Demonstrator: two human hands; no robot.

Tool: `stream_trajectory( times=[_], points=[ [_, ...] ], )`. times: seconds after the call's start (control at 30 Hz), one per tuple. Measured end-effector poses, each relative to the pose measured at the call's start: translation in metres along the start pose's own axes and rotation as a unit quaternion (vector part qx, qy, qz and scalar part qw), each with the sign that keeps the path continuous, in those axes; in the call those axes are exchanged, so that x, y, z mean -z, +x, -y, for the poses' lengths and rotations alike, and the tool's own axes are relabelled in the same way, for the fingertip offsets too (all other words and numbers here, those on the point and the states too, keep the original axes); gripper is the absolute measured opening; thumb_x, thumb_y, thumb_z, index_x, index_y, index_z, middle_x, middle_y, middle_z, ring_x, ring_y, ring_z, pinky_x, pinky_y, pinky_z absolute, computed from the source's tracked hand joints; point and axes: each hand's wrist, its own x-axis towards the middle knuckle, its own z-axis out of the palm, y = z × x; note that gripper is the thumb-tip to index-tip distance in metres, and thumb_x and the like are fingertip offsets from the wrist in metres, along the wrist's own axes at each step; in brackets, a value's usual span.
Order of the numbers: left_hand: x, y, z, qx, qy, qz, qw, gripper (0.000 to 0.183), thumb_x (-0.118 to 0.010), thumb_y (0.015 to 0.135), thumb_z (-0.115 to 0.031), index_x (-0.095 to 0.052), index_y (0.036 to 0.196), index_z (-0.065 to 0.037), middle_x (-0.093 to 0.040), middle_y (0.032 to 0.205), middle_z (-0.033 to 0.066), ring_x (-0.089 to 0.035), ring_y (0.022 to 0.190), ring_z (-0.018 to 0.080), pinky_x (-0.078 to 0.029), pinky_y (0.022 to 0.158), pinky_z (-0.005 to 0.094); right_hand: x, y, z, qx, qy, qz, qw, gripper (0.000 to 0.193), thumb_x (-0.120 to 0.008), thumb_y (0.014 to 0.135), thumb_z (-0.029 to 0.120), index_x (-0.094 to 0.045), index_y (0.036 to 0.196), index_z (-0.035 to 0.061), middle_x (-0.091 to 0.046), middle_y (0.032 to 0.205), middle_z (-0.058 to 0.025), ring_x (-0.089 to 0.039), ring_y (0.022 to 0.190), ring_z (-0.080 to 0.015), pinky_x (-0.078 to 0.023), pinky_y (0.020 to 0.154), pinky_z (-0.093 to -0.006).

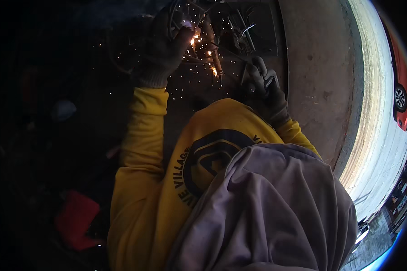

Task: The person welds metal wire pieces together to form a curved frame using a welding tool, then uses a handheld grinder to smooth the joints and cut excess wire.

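My left hand (pixel 164 52), in a dark knit-cuffed work glove, is closed beside a glowing, sparking spot on some metalwork (pixel 210 34). Curved dark rods show by its fingers, but what it grips is too dark to make out. My right hand (pixel 267 88), gloved as well, is wrapped round what looks like a welding electrode holder (pixel 269 81). From there a thin dark rod (pixel 230 52) reaches leftward to the sparks. A rusty, elongated metal piece (pixel 215 58) glows at its lower end. Sparks scatter between both hands.
Several loose metal rods (pixel 245 34) lie on a dark plate (pixel 269 27) at the upper right. Concrete floor (pixel 321 67) runs along the right, with a red car (pixel 400 90) beyond. A red object (pixel 77 220) is at lower left; much of the left is dark.
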Motion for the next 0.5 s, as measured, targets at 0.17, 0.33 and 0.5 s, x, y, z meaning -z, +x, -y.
stream_trajectory(
  times=[0.17,0.33,0.5],
  points=[
    [0.005,-0.001,0.005,0.046,-0.136,0.026,0.989,0.056,-0.070,0.092,-0.014,-0.048,0.144,-0.006,-0.058,0.135,0.0113,-0.057,0.122,0.0202,-0.050,0.101,0.0348,0.011,0.007,0.009,0.112,-0.158,-0.028,0.981,0.067,-0.070,0.079,0.005,-0.049,0.142,0.0000,-0.044,0.153,-0.0255,-0.059,0.123,-0.0412,-0.058,0.084,-0.0364],
    [0.010,-0.005,0.030,0.090,-0.220,-0.020,0.971,0.059,-0.066,0.090,-0.007,-0.046,0.146,-0.002,-0.059,0.133,0.0093,-0.058,0.123,0.0194,-0.048,0.103,0.0330,0.008,0.003,0.016,0.046,-0.098,-0.061,0.992,0.065,-0.070,0.081,0.002,-0.054,0.144,0.0090,-0.053,0.136,-0.0149,-0.057,0.115,-0.0300,-0.049,0.093,-0.0332],
    [0.017,-0.005,0.028,0.115,-0.270,0.007,0.956,0.065,-0.067,0.092,0.000,-0.040,0.151,-0.004,-0.055,0.140,0.0105,-0.054,0.130,0.0210,-0.046,0.111,0.0350,0.006,-0.003,0.011,-0.026,-0.043,-0.066,0.997,0.055,-0.077,0.082,0.007,-0.057,0.133,0.0038,-0.060,0.123,-0.0110,-0.060,0.111,-0.0217,-0.049,0.094,-0.0322]
  ],
)
